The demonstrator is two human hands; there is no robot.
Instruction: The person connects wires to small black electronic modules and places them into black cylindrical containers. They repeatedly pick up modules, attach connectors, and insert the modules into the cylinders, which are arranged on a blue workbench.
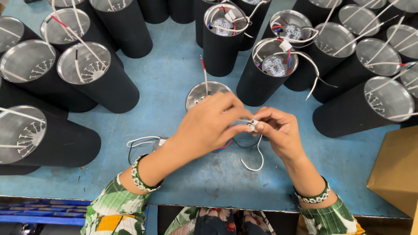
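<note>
Both hands meet above the blue tabletop (183, 78), pinching a small white connector (252, 125) between them: the left hand (209, 124) grips it from one side, the right hand (278, 130) from the other. White wires (257, 159) dangle beneath it, and a black cylinder (204, 93) stands just behind the hands among many others.

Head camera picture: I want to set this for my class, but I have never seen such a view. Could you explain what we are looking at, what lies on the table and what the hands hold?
The camera sits on a person's head and looks down at their own two hands over a blue table. Many black cylinders with silvery metal tops stand around; some carry white, red and blue wires. The left hand and right hand meet in the middle, and together they pinch a small white connector. A white wire hangs in a loop beneath it. One cylinder stands right behind the hands.
</note>
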